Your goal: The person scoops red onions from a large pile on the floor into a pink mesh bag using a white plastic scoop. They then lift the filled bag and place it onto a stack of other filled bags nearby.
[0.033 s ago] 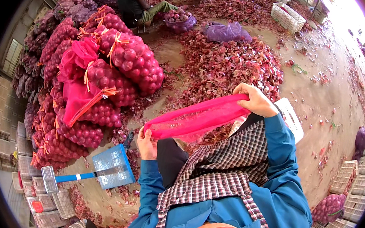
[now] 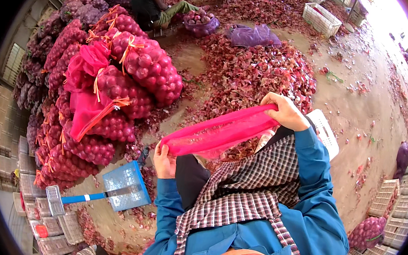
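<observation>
Red mesh sacks packed with onions stack high on the left, a blue platform scale on the floor below them. Left hand pinches one end of an empty pink mesh bag; right hand is clenched on the other end, stretching it taut at chest height. Judging by this, the bag is being spread open; next its mouth needs parting.

Mesh bag stretched between hands, sack pile left (scale below).
</observation>
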Available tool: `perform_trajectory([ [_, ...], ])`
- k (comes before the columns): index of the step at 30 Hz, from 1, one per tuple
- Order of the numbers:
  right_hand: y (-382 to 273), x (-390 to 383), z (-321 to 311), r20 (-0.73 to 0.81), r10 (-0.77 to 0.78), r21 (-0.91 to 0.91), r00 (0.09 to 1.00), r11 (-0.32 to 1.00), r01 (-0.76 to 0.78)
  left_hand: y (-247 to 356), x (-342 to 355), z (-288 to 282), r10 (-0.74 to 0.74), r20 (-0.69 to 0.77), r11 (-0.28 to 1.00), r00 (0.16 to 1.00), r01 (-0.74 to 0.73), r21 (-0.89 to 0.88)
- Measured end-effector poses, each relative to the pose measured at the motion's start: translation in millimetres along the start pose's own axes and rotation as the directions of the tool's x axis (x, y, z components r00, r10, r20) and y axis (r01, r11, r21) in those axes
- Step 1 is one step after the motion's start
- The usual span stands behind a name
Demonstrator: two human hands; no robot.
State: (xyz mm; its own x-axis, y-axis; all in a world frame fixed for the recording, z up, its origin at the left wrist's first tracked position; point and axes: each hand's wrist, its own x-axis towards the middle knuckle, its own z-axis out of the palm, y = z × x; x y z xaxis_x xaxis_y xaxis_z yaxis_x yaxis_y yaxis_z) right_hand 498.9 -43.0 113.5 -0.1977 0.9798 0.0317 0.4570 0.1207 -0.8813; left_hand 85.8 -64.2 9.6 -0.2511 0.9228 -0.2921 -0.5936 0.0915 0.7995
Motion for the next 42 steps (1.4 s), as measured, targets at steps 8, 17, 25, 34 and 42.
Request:
perform_trajectory([
  [8,26,7,-12,-0.488,0.107,0.498,0.866,0.849,0.176,14,-19,6,-0.337,0.535,0.895,0.775,0.089,0.436],
  [17,11,-5,-23,-0.003,0.157,0.791,0.988,0.604,-0.093,2,-6,8,-0.079,0.498,0.944,0.864,0.226,-0.242],
  [25,5,1,-7,-0.220,-0.079,0.159,0.972,0.980,0.116,-7,6,-11,-0.003,0.207,0.985,0.978,-0.033,0.171],
  [34,21,7,-11,-0.580,0.044,0.241,0.813,0.963,0.120,3,-3,-3,-0.190,0.680,0.956,0.708,0.291,-0.037],
  [42,9,-1,-24,0.016,0.194,0.792,0.981,0.596,-0.131,8,-10,2,-0.122,0.427,0.831,0.896,0.327,-0.450],
])
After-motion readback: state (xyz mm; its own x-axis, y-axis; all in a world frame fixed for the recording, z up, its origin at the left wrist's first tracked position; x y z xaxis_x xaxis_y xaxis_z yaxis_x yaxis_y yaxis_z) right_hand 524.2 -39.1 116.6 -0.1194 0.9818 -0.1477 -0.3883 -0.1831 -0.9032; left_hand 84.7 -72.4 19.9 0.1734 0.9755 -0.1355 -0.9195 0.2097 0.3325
